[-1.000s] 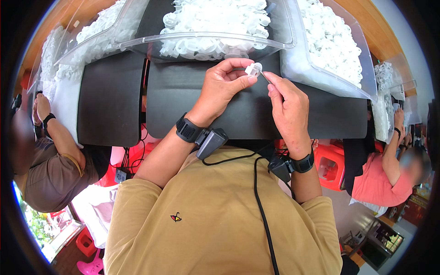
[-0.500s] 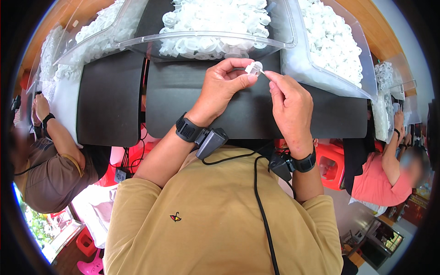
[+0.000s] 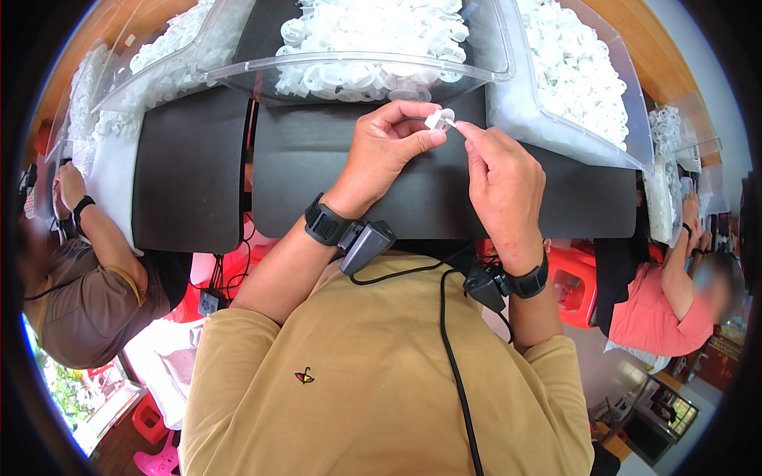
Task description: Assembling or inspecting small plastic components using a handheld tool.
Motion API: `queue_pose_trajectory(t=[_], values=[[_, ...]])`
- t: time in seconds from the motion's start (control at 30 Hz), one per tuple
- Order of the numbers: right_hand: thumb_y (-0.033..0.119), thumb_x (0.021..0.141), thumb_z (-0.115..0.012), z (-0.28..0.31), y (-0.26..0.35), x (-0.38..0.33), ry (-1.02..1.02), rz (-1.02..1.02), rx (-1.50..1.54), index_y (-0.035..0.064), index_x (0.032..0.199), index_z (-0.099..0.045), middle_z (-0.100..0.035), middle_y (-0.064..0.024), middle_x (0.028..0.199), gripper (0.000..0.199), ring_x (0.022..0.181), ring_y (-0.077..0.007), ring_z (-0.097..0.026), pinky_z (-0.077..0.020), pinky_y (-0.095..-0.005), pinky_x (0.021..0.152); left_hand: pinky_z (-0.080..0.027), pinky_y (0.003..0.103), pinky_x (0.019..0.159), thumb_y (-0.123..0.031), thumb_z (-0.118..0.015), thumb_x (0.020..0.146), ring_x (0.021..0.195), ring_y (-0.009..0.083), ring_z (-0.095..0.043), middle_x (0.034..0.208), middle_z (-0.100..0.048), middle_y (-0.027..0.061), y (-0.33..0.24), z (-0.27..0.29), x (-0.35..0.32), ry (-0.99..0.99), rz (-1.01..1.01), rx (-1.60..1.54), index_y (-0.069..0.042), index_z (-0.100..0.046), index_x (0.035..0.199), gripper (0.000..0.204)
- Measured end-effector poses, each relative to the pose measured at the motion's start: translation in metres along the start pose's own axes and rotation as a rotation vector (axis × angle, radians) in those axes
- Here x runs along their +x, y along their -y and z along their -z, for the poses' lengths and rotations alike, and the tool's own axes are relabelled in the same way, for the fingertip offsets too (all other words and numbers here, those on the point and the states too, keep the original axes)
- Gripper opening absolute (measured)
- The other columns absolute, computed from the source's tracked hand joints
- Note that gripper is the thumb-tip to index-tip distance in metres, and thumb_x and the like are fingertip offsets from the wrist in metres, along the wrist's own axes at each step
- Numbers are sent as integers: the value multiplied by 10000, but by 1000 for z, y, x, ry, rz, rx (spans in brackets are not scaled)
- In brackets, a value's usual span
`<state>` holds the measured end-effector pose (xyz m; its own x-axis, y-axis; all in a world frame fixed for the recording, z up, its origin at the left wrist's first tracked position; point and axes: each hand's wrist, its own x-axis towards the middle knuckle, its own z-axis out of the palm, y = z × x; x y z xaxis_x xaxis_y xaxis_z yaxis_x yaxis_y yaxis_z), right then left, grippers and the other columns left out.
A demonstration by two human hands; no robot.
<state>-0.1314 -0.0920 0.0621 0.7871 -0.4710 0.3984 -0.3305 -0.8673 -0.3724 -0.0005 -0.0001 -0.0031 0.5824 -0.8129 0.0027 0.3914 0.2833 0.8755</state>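
Over the dark table, my left hand (image 3: 387, 144) pinches a small white plastic part (image 3: 434, 120) between thumb and index finger. The part has a rounded, ring-like side facing right. My right hand (image 3: 509, 184) is closed at the part's right side, with thumb and forefinger close together. From its fingertips a thin pale stick-like piece (image 3: 450, 123) points at the part and seems to touch it; what kind of piece it is I cannot make out.
Beyond my hands stands a clear plastic bin (image 3: 357, 59) heaped with white plastic parts. Another bin (image 3: 556, 131) of white parts is at the right, more at the far left. The dark table (image 3: 317, 182) lies below. People sit on both sides. A black cable (image 3: 448, 349) hangs down my front.
The white part has turned slightly in my left fingers, showing its ring-like side more. My right hand has shifted a little, its fingertips still at the part.
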Motion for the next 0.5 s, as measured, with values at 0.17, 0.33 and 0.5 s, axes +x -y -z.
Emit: queue_pose_trajectory(t=[0.17, 0.33, 0.5], values=[[29, 719, -588, 13, 1, 7, 12, 190, -242, 81, 939, -660, -558, -46, 716, 238, 684, -223, -594, -480, -356, 562, -516, 224, 774, 28, -698, 789, 880, 97, -622, 974, -666, 74, -2, -1, -3, 25, -15, 74, 17, -622, 1079, 299], [38, 713, -570, 19, -6, 19, 174, 397, -343, 57, 792, -603, -539, -52, 685, 88, 664, -208, -592, -482, -353, 550, -520, 226, 774, 29, -696, 790, 869, 99, -628, 960, -673, 79, 0, 1, -3, 49, 9, 147, 19, -624, 1081, 299], [37, 734, -574, 12, -10, 21, 207, 299, -261, 46, 788, -595, -578, -80, 727, 58, 674, -262, -606, -487, -389, 568, -513, 240, 807, 30, -697, 790, 914, 104, -610, 1020, -656, 61, 3, 3, 0, 33, 41, 172, 18, -622, 1087, 307]])
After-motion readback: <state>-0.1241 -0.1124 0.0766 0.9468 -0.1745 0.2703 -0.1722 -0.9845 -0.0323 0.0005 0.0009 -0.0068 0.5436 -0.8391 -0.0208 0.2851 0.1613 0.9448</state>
